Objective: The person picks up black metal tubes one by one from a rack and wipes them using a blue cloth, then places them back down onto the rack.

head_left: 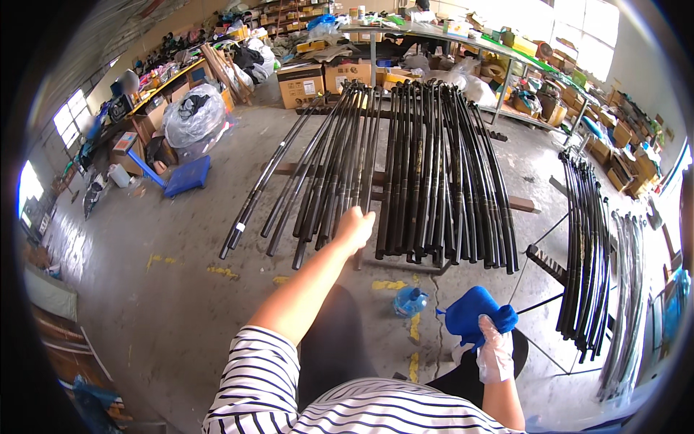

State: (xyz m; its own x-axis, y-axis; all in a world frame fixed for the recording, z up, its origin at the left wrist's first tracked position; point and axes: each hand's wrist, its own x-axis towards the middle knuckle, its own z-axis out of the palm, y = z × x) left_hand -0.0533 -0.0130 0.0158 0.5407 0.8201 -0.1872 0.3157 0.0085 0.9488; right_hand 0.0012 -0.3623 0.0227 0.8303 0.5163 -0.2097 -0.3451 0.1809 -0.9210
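My bare left hand (354, 230) reaches forward, its fingers closed around the near part of a long black pole (368, 152). That pole lies in the gap between two groups of similar poles, laid side by side on low supports. To its left is the smaller group (316, 195), and to its right the denser group (434, 181). My right hand (494, 351), in a thin clear plastic glove, grips a bunched blue cloth (470, 312) near my right knee. A plastic bottle of blue liquid (410, 302) stands on the floor between my hands.
Another rack of black poles (584, 253) stands at the right, beside clear-wrapped lengths (627, 304). Cardboard boxes (302, 85) and a long cluttered table (463, 36) line the back. On the left are a blue platform cart (188, 177) and a large plastic-wrapped bundle (195, 116).
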